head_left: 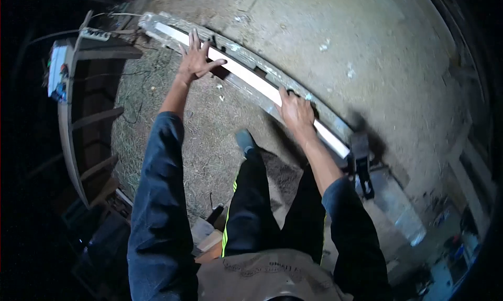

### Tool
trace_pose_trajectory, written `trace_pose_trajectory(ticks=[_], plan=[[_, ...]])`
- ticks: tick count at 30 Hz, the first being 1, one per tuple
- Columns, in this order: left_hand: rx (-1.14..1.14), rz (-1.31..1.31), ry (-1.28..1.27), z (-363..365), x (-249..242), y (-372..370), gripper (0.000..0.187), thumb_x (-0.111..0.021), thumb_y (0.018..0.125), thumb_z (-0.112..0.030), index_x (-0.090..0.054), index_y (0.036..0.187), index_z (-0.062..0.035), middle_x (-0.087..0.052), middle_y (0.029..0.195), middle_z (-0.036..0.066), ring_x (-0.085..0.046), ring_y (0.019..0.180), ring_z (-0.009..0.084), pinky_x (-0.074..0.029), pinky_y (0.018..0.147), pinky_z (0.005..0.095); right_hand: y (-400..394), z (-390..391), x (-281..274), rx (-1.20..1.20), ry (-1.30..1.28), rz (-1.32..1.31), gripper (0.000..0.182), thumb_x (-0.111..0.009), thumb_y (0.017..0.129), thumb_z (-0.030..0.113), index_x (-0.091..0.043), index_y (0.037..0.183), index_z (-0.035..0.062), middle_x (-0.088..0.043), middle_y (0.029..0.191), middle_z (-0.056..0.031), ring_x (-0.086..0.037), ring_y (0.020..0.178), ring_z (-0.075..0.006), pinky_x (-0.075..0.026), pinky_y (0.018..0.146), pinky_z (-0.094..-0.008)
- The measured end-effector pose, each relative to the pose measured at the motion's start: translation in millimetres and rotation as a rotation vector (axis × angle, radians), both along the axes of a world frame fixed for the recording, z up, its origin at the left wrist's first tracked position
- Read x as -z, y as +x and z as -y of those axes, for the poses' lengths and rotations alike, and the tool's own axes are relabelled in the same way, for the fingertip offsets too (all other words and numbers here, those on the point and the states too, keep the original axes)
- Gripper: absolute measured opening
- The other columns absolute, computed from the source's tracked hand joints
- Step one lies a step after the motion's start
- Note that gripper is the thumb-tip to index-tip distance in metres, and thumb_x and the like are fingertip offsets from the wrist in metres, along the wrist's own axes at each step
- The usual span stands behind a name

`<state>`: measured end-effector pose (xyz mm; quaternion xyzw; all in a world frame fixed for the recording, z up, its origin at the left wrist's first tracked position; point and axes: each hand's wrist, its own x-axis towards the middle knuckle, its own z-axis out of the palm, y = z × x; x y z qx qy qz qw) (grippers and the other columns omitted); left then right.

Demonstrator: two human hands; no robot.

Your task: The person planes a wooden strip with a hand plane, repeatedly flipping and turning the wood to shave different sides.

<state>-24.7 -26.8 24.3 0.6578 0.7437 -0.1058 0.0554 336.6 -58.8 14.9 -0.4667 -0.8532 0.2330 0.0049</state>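
Note:
A long, pale strip of wood lies lengthwise along a weathered wooden beam, running from upper left to lower right. My left hand is spread over the strip's upper part, fingers apart and thumb pointing right along it. Further down, my right hand is closed over the strip, with its fingers curled across the top and their tips partly hidden. Just past the strip's lower end stands a dark tool with a black handle-like part.
A wooden frame with crosspieces stands at left, with a power strip on top. A flat board extends beyond the dark tool. Wood offcuts lie by my legs. Timber leans at right.

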Motion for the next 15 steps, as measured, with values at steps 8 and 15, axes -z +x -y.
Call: trace_pose_trajectory(ticks=[8,15], plan=[[0.451,0.098,-0.278,-43,-12,-48,0.080,-0.070,0.077,-0.066,-0.057,0.129,-0.0067,-0.060,0.134,0.019,-0.053,0.130,0.0363,-0.035,0.115,0.0520,-12,9,-5,0.166,-0.041,0.219,0.047,-0.076,0.084,0.033,-0.056,0.119,0.0084,-0.072,0.081,-0.0170,-0.074,0.075,-0.0343,-0.060,0.068,-0.0445],[0.821,0.178,-0.036,-32,15,-25,0.049,-0.073,0.083,-0.044,-0.060,0.109,-0.0041,-0.069,0.106,0.014,-0.066,0.104,0.0323,-0.052,0.093,0.0434,58,55,29,0.114,0.359,0.126,0.063,-0.078,0.080,0.042,-0.055,0.133,0.0189,-0.070,0.084,-0.0080,-0.069,0.074,-0.0253,-0.055,0.072,-0.0366]])
